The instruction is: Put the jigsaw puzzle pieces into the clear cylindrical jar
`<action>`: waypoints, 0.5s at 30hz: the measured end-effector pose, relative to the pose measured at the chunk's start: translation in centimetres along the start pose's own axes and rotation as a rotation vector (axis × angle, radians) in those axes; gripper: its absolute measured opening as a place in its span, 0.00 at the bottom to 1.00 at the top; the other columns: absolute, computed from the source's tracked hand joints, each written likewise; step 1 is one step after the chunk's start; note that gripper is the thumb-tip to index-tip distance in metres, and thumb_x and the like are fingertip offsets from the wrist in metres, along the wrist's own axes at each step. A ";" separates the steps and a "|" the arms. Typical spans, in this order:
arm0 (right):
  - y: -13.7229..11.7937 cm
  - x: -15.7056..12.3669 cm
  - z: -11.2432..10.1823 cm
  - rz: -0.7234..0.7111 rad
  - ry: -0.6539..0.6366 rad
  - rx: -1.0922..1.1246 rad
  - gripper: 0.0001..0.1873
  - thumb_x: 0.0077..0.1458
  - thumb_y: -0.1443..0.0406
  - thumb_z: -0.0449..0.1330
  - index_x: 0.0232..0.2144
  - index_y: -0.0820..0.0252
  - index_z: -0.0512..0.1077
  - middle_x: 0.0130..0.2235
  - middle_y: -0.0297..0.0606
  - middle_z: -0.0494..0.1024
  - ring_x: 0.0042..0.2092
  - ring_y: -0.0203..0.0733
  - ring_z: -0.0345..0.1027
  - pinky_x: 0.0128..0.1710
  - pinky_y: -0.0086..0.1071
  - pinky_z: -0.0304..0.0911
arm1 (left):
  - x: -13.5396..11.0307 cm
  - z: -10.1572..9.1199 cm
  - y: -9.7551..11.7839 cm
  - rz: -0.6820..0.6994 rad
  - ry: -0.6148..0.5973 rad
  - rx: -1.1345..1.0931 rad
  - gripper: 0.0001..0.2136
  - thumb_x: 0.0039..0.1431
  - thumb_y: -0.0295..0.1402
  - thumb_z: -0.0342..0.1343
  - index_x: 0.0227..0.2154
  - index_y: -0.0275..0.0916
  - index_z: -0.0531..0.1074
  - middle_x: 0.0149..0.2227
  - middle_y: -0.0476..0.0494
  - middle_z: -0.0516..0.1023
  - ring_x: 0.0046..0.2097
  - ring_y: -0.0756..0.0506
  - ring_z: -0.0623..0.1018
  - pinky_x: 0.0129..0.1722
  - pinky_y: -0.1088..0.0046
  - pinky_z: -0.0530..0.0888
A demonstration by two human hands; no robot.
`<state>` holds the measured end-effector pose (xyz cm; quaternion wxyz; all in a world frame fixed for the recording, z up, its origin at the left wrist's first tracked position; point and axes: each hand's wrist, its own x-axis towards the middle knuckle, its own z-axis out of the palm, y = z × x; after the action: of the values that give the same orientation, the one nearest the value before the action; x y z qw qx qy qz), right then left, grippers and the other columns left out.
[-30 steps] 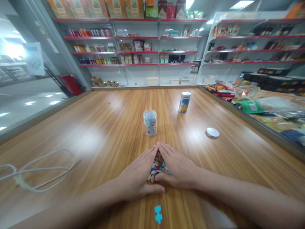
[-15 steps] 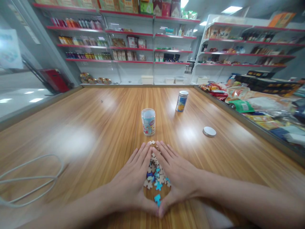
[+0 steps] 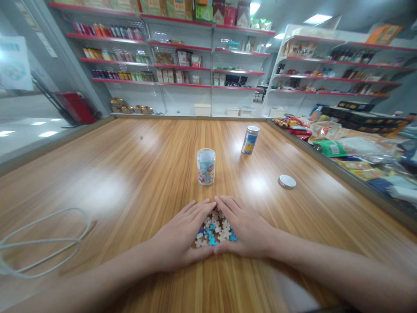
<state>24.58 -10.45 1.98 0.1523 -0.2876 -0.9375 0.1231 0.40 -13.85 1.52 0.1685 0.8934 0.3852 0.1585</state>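
A heap of small jigsaw pieces [image 3: 214, 229], tan, blue and red, lies on the wooden table [image 3: 130, 174] between my two hands. My left hand [image 3: 182, 237] lies flat on the table against the heap's left side, fingers stretched out. My right hand [image 3: 245, 230] lies flat against its right side. The fingertips meet beyond the heap and the thumbs meet on its near side, ringing the pieces. Just beyond the fingertips stands an open clear jar [image 3: 206, 166] with a colourful label.
A lidded jar [image 3: 250, 139] stands farther back to the right, and a loose white lid [image 3: 287, 181] lies flat right of the clear jar. A white cable [image 3: 42, 243] loops at the left. Packaged snacks [image 3: 345, 143] fill a bin along the right edge. Store shelves stand behind.
My hands spread to take in a stray blue piece near me, then drew together, pushing the pieces into a tighter heap. The stray piece is now in the heap.
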 end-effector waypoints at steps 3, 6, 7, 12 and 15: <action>-0.4 -0.1 0.0 0.028 0.023 0.048 0.45 0.55 0.42 0.61 0.62 0.68 0.59 0.59 0.54 0.64 0.61 0.54 0.57 0.63 0.49 0.59 | 0.1 0.1 0.3 0.035 0.038 -0.074 0.36 0.64 0.44 0.56 0.69 0.44 0.45 0.68 0.36 0.58 0.68 0.37 0.61 0.67 0.51 0.60; -0.8 -0.3 0.0 0.052 0.038 0.085 0.34 0.56 0.45 0.62 0.53 0.65 0.66 0.52 0.49 0.69 0.54 0.52 0.61 0.56 0.49 0.64 | 0.2 0.3 0.6 0.032 0.060 -0.142 0.31 0.63 0.39 0.57 0.66 0.45 0.51 0.62 0.37 0.66 0.62 0.38 0.66 0.63 0.53 0.66; -0.8 -0.3 0.1 0.059 0.038 0.089 0.32 0.57 0.45 0.61 0.50 0.65 0.67 0.49 0.48 0.70 0.52 0.52 0.61 0.54 0.49 0.64 | 0.2 0.4 0.7 0.035 0.064 -0.166 0.30 0.63 0.36 0.57 0.65 0.45 0.52 0.60 0.38 0.68 0.60 0.38 0.67 0.61 0.54 0.67; -0.8 -0.4 0.4 0.078 0.030 0.081 0.27 0.61 0.45 0.57 0.44 0.65 0.69 0.44 0.46 0.71 0.47 0.50 0.63 0.48 0.47 0.64 | 0.3 0.9 0.9 0.069 0.068 -0.238 0.31 0.60 0.25 0.54 0.65 0.44 0.52 0.57 0.39 0.68 0.57 0.40 0.69 0.59 0.56 0.68; -0.7 -0.2 0.6 0.081 0.046 0.066 0.26 0.61 0.45 0.57 0.43 0.65 0.69 0.43 0.45 0.72 0.45 0.49 0.63 0.46 0.45 0.64 | 0.4 0.7 1.2 0.042 0.068 -0.246 0.26 0.64 0.26 0.52 0.63 0.44 0.55 0.56 0.39 0.68 0.58 0.41 0.68 0.60 0.56 0.67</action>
<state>24.22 -11.23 1.59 0.1781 -0.3227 -0.9169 0.1532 1.70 -14.46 1.40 0.2604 0.8680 0.3493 0.2381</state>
